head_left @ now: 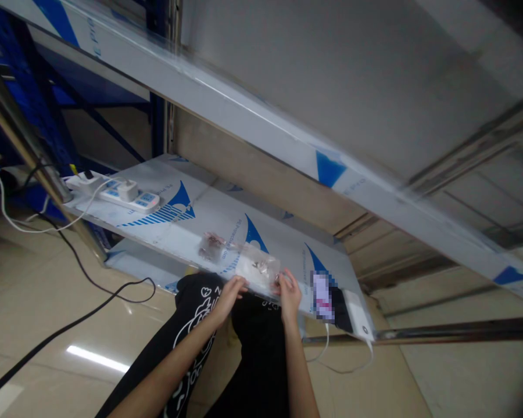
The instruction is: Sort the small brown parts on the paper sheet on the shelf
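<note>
While L hand (230,294) is nr, R hand (290,290) touches clr bag (253,266).

The view is dim, with white glare (98,359) on the floor (113,325), a blurred upper shelf (265,125) and dark right corners.

We take this for a workshop or a storeroom, though we cannot tell which of the two. At ten o'clock we see a blue metal storage rack (32,78) of the warehouse kind. A metal shelf (213,206) spans the middle, covered in printed PE protective film (255,237), and a second filmed metal edge (244,119) runs above it from ten to four o'clock. At nine, a white power strip (146,201) lies on the shelf; at eight, a black cable (70,325) crosses glossy floor tiles (39,290).
</note>
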### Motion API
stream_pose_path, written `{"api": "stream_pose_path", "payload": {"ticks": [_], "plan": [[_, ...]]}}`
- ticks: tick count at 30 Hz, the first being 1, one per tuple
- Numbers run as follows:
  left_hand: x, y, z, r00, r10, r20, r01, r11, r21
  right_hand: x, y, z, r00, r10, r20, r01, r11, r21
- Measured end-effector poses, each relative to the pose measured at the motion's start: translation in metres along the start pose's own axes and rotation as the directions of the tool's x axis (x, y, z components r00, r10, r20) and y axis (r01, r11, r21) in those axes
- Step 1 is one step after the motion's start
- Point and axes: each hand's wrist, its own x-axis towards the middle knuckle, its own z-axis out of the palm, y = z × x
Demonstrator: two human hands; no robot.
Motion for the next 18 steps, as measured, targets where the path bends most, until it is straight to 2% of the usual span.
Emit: {"api": "stream_pose_path", "payload": {"ticks": [2,6,11,18], "plan": [[0.000,-0.005,0.000,1.000,-0.016,0.011,0.016,1.000,0.025,0.011,0.002,-0.003,0.996,-0.039,-0.077,0.037,0.999,-0.033],[0.002,-0.009,0.002,0.999,-0.038,0.010,0.037,0.998,0.057,0.022,0.012,-0.002,0.987,-0.064,-0.147,0.058,0.997,-0.049],[0.003,-0.009,0.005,0.996,-0.086,0.003,0.086,0.993,0.077,0.027,0.017,0.005,0.960,-0.055,-0.274,0.021,0.992,-0.127],[0.000,-0.006,0.004,0.999,-0.036,0.002,0.036,0.991,0.125,0.031,0.019,0.004,0.953,-0.002,-0.302,-0.045,0.988,-0.149]]}}
